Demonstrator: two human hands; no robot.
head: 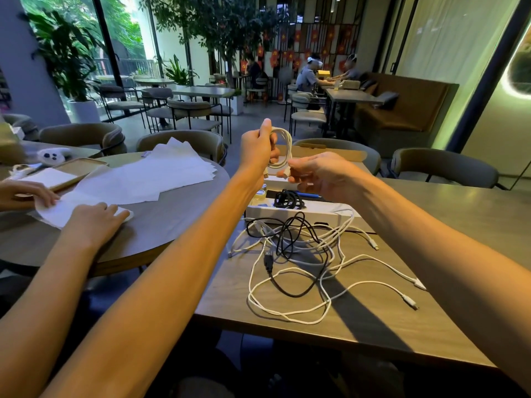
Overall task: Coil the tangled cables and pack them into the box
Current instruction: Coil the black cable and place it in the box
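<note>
Both of the person's hands are up over the table. The left hand (pixel 258 147) is curled round a white cable (pixel 283 152) wound into a neat oval of several smooth, rounded loops, with the thumb pointing up along the top of the coil. The right hand (pixel 321 173) meets it from the other side, and its fingertips pinch the small pale plug at the coil's loose end. The hand is a little blurred here.

Under the hands sits the box (pixel 316 215), a shallow white cardboard rectangle. A black cable (pixel 288 199) lies inside it, bunched into a tight, glossy bundle.

Just in front of the box, the tangle (pixel 301 254) sprawls across the matte wood-grain table (pixel 445 225). Thin white cords swing out in wide loops, and a black cord threads through them. The black cord ends in a blocky black USB plug (pixel 268 258). Slim white connectors (pixel 419 284) trail off to the right.

At the left there is a round wooden table (pixel 161 225) carrying flat white paper sheets (pixel 161 173). Another person's hand (pixel 94 222) presses on one of them.
</note>
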